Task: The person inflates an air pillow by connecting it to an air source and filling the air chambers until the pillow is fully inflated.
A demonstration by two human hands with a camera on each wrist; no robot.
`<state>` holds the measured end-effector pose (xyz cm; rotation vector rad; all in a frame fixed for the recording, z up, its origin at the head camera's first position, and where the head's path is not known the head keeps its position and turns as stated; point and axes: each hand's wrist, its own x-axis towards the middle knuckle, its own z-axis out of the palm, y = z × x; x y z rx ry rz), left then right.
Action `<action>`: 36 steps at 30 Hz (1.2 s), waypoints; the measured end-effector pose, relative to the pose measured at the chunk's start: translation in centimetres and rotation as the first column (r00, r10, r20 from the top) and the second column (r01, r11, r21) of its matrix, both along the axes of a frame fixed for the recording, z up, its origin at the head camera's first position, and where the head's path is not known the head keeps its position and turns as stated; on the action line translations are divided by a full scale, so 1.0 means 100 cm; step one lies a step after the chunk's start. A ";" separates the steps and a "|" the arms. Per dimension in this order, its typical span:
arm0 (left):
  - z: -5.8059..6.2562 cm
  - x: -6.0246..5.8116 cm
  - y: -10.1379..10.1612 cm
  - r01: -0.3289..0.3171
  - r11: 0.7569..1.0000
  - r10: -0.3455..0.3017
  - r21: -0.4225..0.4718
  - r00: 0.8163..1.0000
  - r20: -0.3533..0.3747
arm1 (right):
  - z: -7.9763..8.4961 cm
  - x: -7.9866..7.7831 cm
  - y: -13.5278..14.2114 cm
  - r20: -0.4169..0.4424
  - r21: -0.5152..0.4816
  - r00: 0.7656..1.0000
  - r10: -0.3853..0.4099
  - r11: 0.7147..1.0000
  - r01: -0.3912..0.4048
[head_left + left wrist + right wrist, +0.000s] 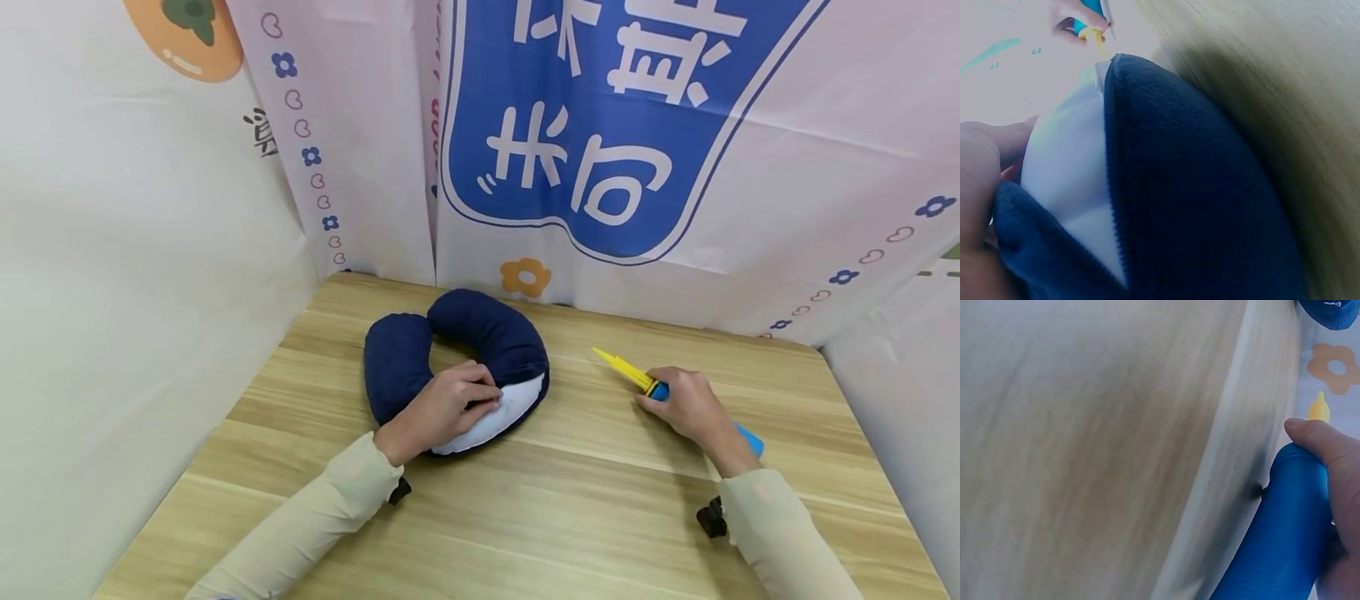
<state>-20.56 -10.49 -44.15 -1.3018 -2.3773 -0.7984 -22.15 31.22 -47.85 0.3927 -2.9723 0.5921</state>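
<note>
A navy U-shaped neck pillow [487, 329] lies on the wooden table, its cover unzipped along the near right side. Through that gap shows the white inner bladder [519, 402]. My left hand [448, 404] reaches over the pillow, thumb and fingers pinching at the white bladder; the pinched spot is partly hidden by the fingers. In the left wrist view, the zipper teeth [1112, 200] edge the opening. To the right, my right hand [693, 406] grips a blue hand pump [1279, 531], whose yellow nozzle [621, 367] points up and left, apart from the pillow.
White printed cloth [375, 167] with a blue sign panel hangs behind the table [570, 517], and more white cloth [135, 275] stands along its left side. Dark wrist mounts [711, 517] sit under the sleeves.
</note>
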 end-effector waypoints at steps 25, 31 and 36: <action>0.001 0.000 0.000 -0.021 1.000 0.021 -0.001 0.999 0.039 | 0.028 0.009 -0.001 0.111 0.098 0.993 -0.045 0.995 0.034; 0.001 0.001 0.000 -0.026 1.000 0.026 -0.001 0.999 0.045 | 0.048 0.015 -0.002 0.102 0.128 0.995 -0.020 0.992 0.007; 0.000 0.000 0.000 -0.029 1.000 0.029 0.002 0.999 0.044 | 0.060 0.021 -0.003 0.164 0.139 0.986 -0.013 0.990 -0.010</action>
